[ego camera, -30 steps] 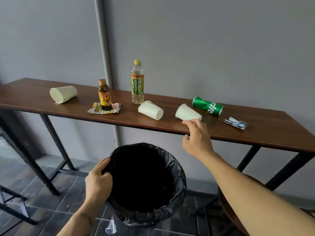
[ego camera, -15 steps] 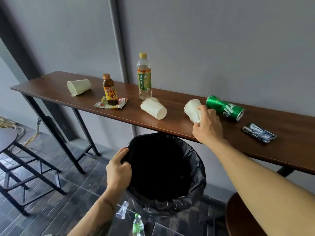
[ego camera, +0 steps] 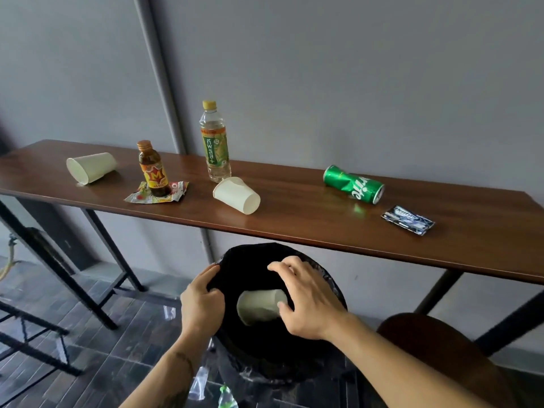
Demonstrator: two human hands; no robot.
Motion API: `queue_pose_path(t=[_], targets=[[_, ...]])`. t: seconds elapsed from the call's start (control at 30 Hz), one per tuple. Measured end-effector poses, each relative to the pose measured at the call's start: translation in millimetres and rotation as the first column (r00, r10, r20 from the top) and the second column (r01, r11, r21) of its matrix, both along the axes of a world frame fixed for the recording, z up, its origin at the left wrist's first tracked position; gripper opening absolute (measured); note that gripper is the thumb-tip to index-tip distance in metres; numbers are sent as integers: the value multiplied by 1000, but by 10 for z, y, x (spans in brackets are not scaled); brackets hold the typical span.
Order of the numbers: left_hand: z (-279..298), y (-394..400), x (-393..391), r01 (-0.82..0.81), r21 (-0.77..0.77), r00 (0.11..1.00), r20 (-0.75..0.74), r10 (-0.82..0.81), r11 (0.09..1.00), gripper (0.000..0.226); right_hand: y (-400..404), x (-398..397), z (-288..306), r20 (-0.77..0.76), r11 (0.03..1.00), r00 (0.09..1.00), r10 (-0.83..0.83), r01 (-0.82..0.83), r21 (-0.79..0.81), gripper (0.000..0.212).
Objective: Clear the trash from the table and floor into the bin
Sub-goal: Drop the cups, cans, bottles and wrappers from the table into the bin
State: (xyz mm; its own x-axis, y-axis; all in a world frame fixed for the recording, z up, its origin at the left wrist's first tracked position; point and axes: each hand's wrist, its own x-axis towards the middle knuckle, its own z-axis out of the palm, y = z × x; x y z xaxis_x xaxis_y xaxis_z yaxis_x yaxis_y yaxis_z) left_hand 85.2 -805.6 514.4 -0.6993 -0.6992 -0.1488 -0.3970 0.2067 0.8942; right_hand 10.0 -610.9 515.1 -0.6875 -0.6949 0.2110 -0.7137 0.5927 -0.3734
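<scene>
Your right hand (ego camera: 306,298) hangs over the mouth of the black-lined bin (ego camera: 329,287), fingers spread and loosely bent; the paper cup (ego camera: 260,306) lies on its side just under the fingertips, thumb at its base, and you cannot tell whether it is pinched or already let go. Your left hand (ego camera: 201,301) grips the bin's near-left rim, thumb hooked over the liner.

On the table (ego camera: 294,225) beyond, the nearest piece is the tipped paper cup in the middle (ego camera: 237,195), up and slightly left of your right hand, its long axis running left-far to right-near, base toward you. The right hand is free sooner and probably reaches it best. The green Sprite can (ego camera: 353,184) and gum packet (ego camera: 407,219) lie to the right; the tea bottle (ego camera: 214,142), brown energy-drink bottle (ego camera: 153,169), wrapper (ego camera: 156,195) and far-left cup (ego camera: 89,167) stand left.
</scene>
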Motion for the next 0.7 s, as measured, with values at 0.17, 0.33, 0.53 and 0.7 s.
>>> queue_pose_path(t=[0.17, 0.33, 0.53, 0.7], targets=[[-11, 33, -86, 23, 8, 1000, -1, -23, 1000, 68, 429, -371, 446, -102, 951, 972, -213, 182, -248, 43], [-23, 158, -177, 31, 35, 999, -17, -30, 999, 68, 1076, -988, 724, -184, 787, 767, -615, 613, -73, 47], [69, 273, -253, 24, 49, 1000, -21, -23, 998, 69, 1486, -1329, 709, 117, 606, 596, -794, 760, 236, 66], [87, 264, -266, 6, 80, 1000, -15, -5, 997, 71, 1597, -1411, 607, 32, 588, 604, -796, 761, 273, 64]])
